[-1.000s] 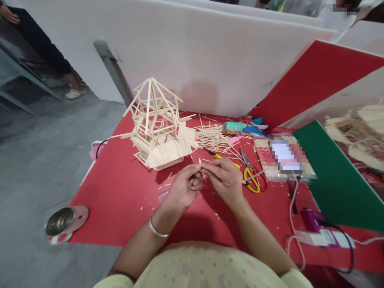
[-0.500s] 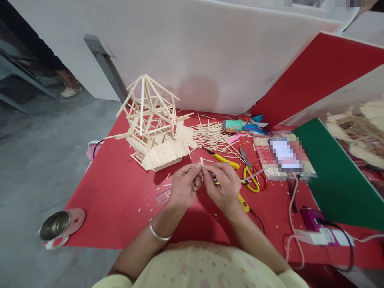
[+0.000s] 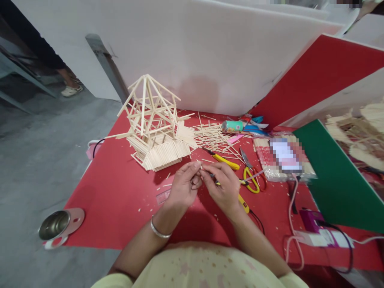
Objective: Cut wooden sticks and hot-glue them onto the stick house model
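Pale wood, a short stick (image 3: 201, 166), sits mid-frame between the fingers of the left hand (image 3: 184, 186) and the right hand (image 3: 224, 185), both pinched nearly closed on it. Half a second ago it stood up plainly above them; now it is mostly hidden, which suggests it is being turned by feel, though its exact angle cannot be told. On the red worktop (image 3: 117, 204), the model (image 3: 165, 155) stands left of centre, apart from the hands, with loose sticks (image 3: 210, 137) to its right.
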Demonstrator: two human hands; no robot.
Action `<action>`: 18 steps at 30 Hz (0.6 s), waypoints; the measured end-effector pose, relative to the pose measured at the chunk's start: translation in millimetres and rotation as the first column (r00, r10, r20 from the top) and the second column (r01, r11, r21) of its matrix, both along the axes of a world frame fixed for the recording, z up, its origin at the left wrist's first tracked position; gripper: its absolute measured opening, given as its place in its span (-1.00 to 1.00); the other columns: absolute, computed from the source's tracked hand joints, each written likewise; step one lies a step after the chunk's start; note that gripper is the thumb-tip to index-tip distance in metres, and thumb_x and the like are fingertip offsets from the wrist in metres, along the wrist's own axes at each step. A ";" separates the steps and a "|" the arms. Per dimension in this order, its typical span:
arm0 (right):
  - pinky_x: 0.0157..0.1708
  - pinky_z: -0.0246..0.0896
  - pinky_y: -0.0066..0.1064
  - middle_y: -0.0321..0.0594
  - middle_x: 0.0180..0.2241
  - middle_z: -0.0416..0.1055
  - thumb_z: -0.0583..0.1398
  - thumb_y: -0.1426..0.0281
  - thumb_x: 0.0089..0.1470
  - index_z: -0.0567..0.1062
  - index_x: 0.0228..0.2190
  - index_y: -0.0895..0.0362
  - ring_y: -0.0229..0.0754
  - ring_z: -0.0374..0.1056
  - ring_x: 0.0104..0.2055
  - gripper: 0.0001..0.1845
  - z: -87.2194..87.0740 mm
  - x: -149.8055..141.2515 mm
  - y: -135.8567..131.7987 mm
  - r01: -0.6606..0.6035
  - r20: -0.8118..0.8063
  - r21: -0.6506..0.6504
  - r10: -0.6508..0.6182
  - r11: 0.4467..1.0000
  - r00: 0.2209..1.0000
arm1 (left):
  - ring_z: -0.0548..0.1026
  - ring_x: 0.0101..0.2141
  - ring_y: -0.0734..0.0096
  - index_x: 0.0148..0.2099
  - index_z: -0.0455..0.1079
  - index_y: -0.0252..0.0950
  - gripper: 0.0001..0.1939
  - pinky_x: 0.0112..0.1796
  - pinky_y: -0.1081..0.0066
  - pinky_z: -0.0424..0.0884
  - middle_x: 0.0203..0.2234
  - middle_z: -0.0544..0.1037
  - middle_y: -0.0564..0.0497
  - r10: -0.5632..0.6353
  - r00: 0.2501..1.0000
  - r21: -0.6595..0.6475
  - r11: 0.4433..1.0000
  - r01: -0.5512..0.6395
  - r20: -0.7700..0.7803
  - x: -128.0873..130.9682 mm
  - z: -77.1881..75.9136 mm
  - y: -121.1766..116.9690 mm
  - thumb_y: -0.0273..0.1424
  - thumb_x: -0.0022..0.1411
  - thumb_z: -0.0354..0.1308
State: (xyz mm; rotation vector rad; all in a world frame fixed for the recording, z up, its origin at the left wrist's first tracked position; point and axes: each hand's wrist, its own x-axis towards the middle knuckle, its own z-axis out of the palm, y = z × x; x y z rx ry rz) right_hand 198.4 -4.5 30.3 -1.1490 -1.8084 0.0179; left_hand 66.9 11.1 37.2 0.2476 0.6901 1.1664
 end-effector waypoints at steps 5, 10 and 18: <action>-0.18 0.40 -0.30 -0.18 -0.29 0.55 0.29 0.49 0.16 0.58 -0.13 0.05 -0.17 0.44 -0.24 -0.77 -0.9 1.8 -0.1 0.024 0.149 0.088 -0.037 0.996 0.988 | 0.15 -0.72 0.78 -0.46 0.38 -0.37 -0.67 -0.69 0.66 0.00 -0.70 0.30 0.20 0.005 1.000 -0.021 1.000 -0.005 0.024 1.7 -0.5 1.7 -0.36 -0.08 0.50; -0.23 0.40 -0.30 -0.19 -0.33 0.57 0.30 0.47 0.15 0.60 -0.21 0.05 -0.18 0.45 -0.29 -0.85 1.9 -8.0 12.2 0.095 0.085 0.141 -0.108 0.985 0.991 | 0.21 -0.70 0.77 -0.35 0.43 -0.36 -0.68 -0.70 0.67 0.04 -0.61 0.41 0.18 0.023 0.993 -0.066 0.998 -0.016 0.113 -2.5 -2.8 5.5 -0.32 -0.03 0.49; -0.23 0.41 -0.28 -0.20 -0.36 0.58 0.27 0.39 0.19 0.63 -0.29 0.07 -0.19 0.45 -0.29 -0.91 3.4 -33.1 35.9 0.140 -0.107 -0.001 -0.139 0.990 0.984 | 0.30 -0.70 0.68 -0.31 0.43 -0.32 -0.74 -0.71 0.62 0.08 -0.59 0.48 0.14 0.146 0.971 -0.174 0.978 -0.114 0.188 -8.8 -12.8 27.7 -0.26 0.12 0.37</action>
